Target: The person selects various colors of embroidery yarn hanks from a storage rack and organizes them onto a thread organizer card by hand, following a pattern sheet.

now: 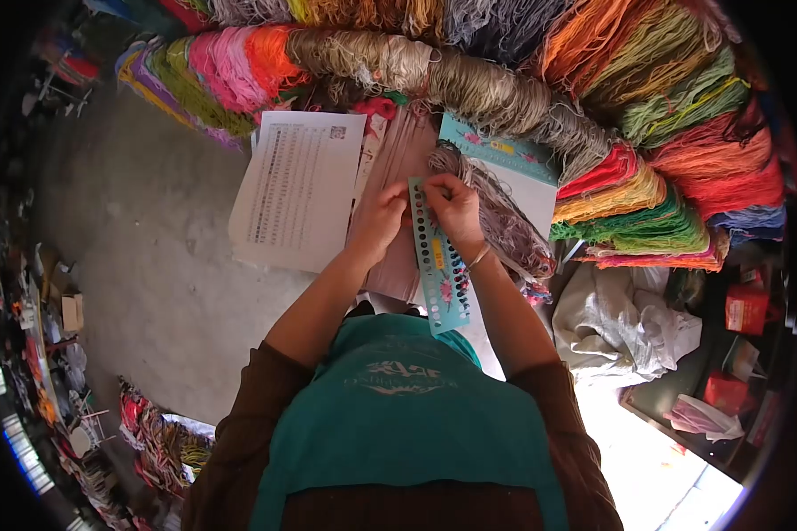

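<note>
A long teal thread card [439, 274] with rows of punched holes and a pink flower print hangs upright before my apron. My left hand [383, 221] is closed on its upper left edge. Over the card's upper right side, my right hand [454, 211] is pinched together; what lies between its fingertips is too small to make out. Dark tufts fill many of the holes along the card. A bundle of grey-mauve thread [509, 217] lies just right of my right hand. Behind it is another teal flowered card [496, 146].
White printed sheets [301, 190] lie left of my hands. Thick hanks of coloured thread [363, 60] hang across a rail ahead and curve round to the right [633, 199]. A white sack [615, 323] and red boxes [746, 308] stand at right. Grey floor [164, 265] shows at left.
</note>
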